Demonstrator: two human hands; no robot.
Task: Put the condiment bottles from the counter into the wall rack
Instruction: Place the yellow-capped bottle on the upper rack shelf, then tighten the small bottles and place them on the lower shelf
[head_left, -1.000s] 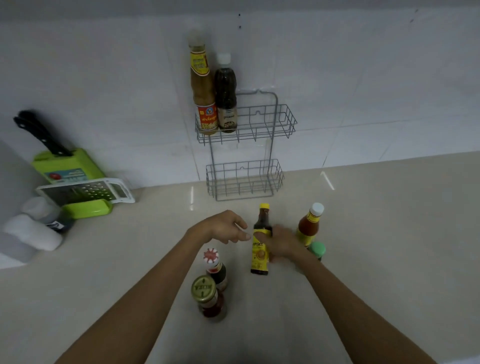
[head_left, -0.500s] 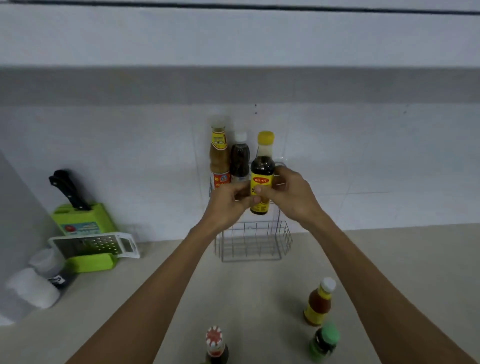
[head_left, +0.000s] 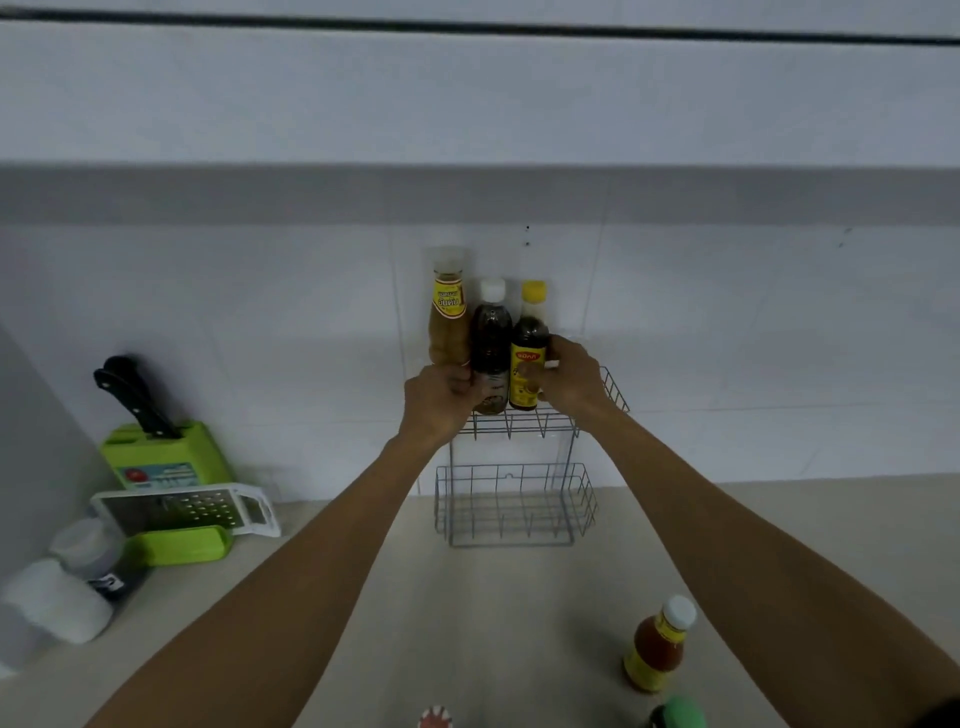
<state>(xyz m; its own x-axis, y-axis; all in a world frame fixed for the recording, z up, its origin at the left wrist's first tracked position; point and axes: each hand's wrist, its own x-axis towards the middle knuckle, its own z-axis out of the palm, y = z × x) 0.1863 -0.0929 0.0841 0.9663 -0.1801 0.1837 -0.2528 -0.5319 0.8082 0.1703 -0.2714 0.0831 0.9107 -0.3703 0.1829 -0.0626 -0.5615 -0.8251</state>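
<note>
The condiment bottles are split between the wall rack (head_left: 540, 431) and the counter (head_left: 467, 623). Three stand upright side by side in the rack's upper basket, at the centre of the frame: a tall tan bottle (head_left: 448, 317) on the left, a dark bottle with a white cap (head_left: 490, 353) in the middle, and a dark bottle with a yellow cap (head_left: 529, 358) and yellow label on the right. The right hand (head_left: 574, 379) wraps its fingers around the yellow-capped bottle from the right side, thumb across the label. The left hand (head_left: 441, 402) is curled against the lower part of the white-capped bottle; whether it truly grips it I cannot tell. The rack's lower basket (head_left: 514, 506) hangs just above the counter.

At the lower right of the frame a red sauce bottle (head_left: 658, 644) with a white cap stands on the counter, and a green cap (head_left: 678, 713) shows at the bottom edge just below it. A red-and-white cap (head_left: 435, 717) peeks in at the bottom centre.

The counter is a pale beige, smooth surface, and the wall behind is white tile with a grey band above. At the left of the frame sit a green knife block (head_left: 166, 457) holding a black-handled knife (head_left: 132, 392), a white grater (head_left: 192, 512) leaning against it, and two blurred white-topped containers (head_left: 67, 587).
</note>
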